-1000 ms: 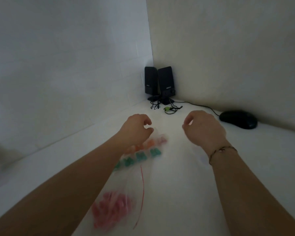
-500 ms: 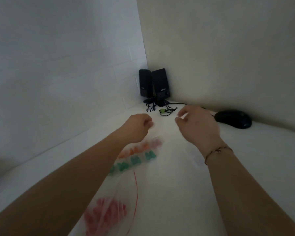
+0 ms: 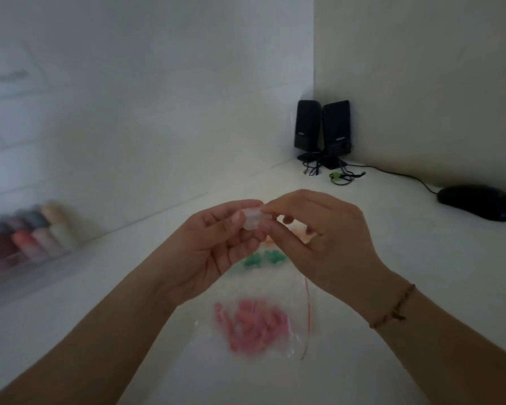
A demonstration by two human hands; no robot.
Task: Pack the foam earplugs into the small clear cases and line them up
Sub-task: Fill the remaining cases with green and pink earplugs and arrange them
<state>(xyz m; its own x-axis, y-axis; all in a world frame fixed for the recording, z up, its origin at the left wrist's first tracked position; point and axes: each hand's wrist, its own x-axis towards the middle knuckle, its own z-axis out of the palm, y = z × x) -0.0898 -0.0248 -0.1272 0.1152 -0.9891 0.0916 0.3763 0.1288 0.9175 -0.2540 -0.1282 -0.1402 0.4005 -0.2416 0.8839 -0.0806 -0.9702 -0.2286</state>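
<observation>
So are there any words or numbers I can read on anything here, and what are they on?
None can be read.
Left black speaker: a small pale mark low on its front, too blurred to read.
Right black speaker: a small pale mark too, too blurred to read.
Small clear case, pinched by the left hand and right hand: no writing shows.
Bag of pink earplugs: no writing shows.

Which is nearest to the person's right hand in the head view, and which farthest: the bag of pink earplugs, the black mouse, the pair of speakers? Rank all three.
From the right hand:
1. Bag of pink earplugs, just below the hand, toward the person.
2. Black mouse, off to the right by the wall.
3. Pair of speakers, back in the corner.
</observation>
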